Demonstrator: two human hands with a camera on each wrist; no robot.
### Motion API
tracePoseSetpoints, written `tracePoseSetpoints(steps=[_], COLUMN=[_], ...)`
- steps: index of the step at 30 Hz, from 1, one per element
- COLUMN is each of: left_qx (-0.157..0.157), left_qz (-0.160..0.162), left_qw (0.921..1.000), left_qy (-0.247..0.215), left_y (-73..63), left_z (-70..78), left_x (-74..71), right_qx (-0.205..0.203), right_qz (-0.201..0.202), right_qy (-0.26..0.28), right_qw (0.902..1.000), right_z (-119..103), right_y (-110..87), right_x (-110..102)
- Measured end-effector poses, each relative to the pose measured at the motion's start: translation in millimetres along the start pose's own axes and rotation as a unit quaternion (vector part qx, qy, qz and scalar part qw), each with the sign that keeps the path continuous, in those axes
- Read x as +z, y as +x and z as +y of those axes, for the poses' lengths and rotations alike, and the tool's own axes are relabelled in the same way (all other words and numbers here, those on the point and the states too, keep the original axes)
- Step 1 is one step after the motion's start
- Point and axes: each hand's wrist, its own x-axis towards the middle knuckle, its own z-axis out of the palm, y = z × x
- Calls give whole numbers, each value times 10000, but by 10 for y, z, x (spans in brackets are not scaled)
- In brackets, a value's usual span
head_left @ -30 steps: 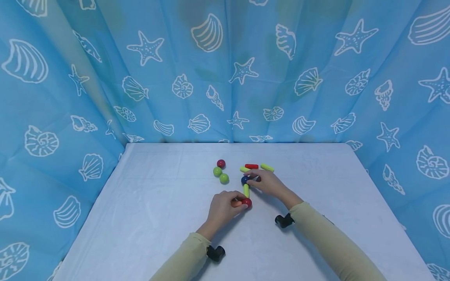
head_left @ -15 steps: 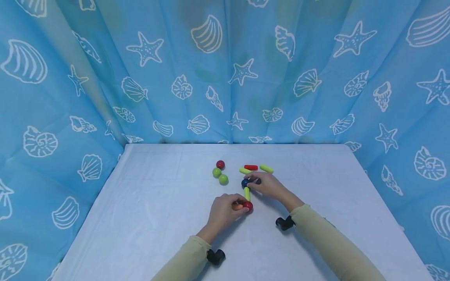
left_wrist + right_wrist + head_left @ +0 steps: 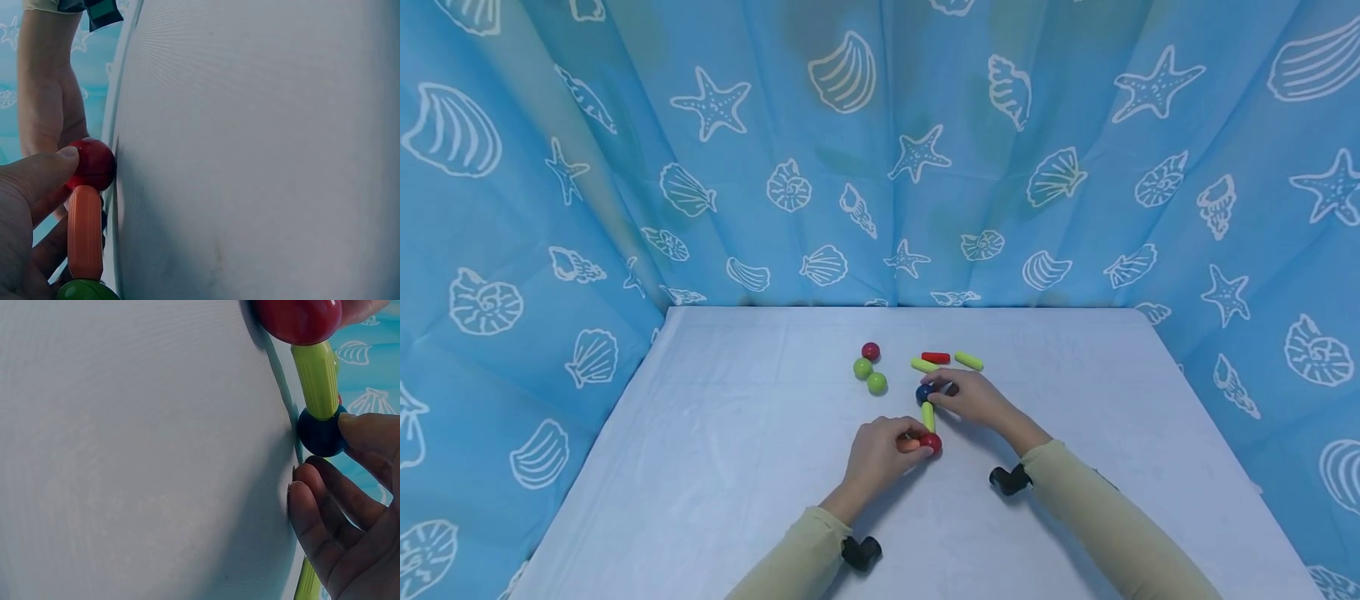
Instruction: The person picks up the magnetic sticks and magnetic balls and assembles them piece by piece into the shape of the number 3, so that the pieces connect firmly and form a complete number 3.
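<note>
A person's two hands steady a short chain of balls and rods on a white-covered table (image 3: 737, 467). The left hand (image 3: 880, 454), at 9 o'clock of a red ball (image 3: 932, 443), pinches it with the thumb pressed on its side; an orange rod (image 3: 85, 232) leads from it to a green ball (image 3: 86, 290), seen only in the left wrist view. At the red ball's 12 o'clock, a yellow-green rod (image 3: 928, 418) reaches a blue ball (image 3: 922, 394), which the right hand (image 3: 973, 397) holds between thumb and finger from 3 o'clock, the grip narrowed to the ball.

The pieces look light and stiff, unlikely to break. The glossy balls would probably slip or roll under a loose pinch, so opposite sides of each seem the surest hold; the ridged rods should grip better at mid-length. How firmly the joints hold cannot be told.

From the blue ball, a second red ball (image 3: 870, 351) and two loose green balls (image 3: 862, 368) (image 3: 877, 383) lie around 10 o'clock. A loose yellow-green rod (image 3: 922, 364) and a red rod (image 3: 936, 357) sit near 12, another yellow-green rod (image 3: 969, 360) at 2. The right hand's fingers crowd the near side of those rods, likely the main obstruction there.
</note>
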Motion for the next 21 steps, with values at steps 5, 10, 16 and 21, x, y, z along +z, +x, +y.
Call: tracePoseSetpoints(steps=[5, 10, 16, 21], left_qx=[50, 79, 75, 80], left_qz=[21, 34, 55, 62], left_qw=[10000, 10000, 9999, 9999], left_qy=[42, 29, 41, 44], left_y=[-2, -4, -4, -2], left_z=[-7, -9, -9, -12], left_x=[-2, 1, 9, 17], right_qx=[-23, -44, 33, 11], right_qz=[146, 503, 819, 755], right_qy=[90, 90, 16, 21], right_qw=[9998, 9987, 9966, 9971], right_z=[0, 57, 86, 97], right_y=[9, 83, 206, 317], right_x=[-36, -65, -71, -40])
